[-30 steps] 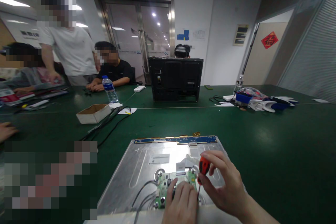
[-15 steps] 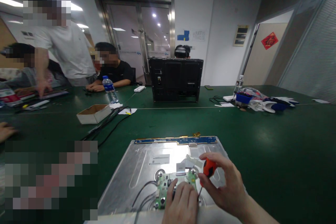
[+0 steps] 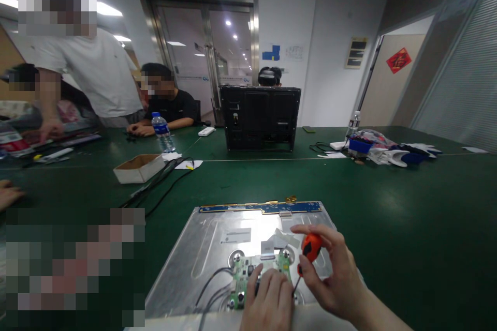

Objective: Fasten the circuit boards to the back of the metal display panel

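A silver metal panel (image 3: 209,253) lies flat on the green table in front of me, with a small green circuit board (image 3: 243,274) on its near part. My left hand (image 3: 267,300) rests curled on that board and presses it down. My right hand (image 3: 330,274) is closed round the orange handle of a screwdriver (image 3: 309,248), whose thin shaft points down to the board's right edge. Grey wires (image 3: 212,289) run off the board to the left.
A black monitor back (image 3: 259,116) stands upright at mid table. A cardboard box (image 3: 137,167), a water bottle (image 3: 163,132) and black cables (image 3: 159,183) lie at left. Gloves and a blue box (image 3: 382,151) sit at right. Other people sit and stand at far left.
My right hand has tilted the screwdriver handle slightly rightward and down. The standing person in white at the left has leaned further left. My left hand has stayed on the board.
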`<state>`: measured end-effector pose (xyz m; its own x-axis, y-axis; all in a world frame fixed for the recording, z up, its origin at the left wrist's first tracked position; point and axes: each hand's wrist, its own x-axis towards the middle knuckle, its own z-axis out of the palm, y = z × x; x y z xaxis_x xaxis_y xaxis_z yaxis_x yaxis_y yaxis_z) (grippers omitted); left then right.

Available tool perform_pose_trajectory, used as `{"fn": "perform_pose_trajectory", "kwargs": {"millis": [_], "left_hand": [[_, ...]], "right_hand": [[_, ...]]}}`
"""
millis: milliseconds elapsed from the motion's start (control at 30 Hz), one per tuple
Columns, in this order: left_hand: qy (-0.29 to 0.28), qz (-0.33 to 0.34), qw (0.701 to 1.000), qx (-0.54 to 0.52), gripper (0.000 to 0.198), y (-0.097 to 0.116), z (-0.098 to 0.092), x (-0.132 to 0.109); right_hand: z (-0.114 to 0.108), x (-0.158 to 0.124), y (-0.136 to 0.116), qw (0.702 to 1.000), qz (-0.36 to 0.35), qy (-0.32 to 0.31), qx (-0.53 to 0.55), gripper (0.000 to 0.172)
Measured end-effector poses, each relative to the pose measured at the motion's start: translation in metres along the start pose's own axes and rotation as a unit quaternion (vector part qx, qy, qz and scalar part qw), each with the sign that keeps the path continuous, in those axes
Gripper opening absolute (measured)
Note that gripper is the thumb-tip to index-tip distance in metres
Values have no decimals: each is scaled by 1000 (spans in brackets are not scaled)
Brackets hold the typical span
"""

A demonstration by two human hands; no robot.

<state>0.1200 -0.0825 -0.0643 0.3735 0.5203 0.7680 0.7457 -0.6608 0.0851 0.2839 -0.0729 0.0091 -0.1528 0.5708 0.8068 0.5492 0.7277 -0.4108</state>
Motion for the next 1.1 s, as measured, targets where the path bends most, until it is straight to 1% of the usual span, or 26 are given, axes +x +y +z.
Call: {"fn": "perform_pose_trajectory", "kwargs": {"millis": [100, 233, 367, 433, 567, 700, 867, 967, 1100], "left_hand": [[4, -2, 1000, -5, 60, 1, 0, 1], [8, 0, 1000, -5, 58, 1, 1, 1], [6, 6, 1000, 5, 58, 0, 0, 1], [2, 8, 1000, 4, 58, 0, 0, 1], [2, 8, 1000, 5, 55, 0, 1, 1], [9, 11, 1000, 9, 53, -1, 2, 1], [6, 9, 1000, 8, 47, -1, 2, 0], [6, 3, 1000, 1, 45, 0, 1, 0], [4, 3, 1000, -2, 46, -1, 1, 0]], "right_hand": [[-1, 3, -2, 1000, -7, -2, -2, 47], [-4, 12, -5, 999, -46, 7, 14, 45], [-5, 16, -9, 997, -61, 27, -26, 42], [-6, 15, -10, 997, -64, 21, -36, 45], [-6, 12, -8, 997, -70, 15, -8, 53], [-5, 13, -6, 997, -80, 14, 0, 50], [-3, 16, -6, 996, -79, 32, -18, 44], [-2, 16, -7, 997, -72, 25, -26, 46], [-2, 16, -10, 997, -70, 32, -32, 51]]}}
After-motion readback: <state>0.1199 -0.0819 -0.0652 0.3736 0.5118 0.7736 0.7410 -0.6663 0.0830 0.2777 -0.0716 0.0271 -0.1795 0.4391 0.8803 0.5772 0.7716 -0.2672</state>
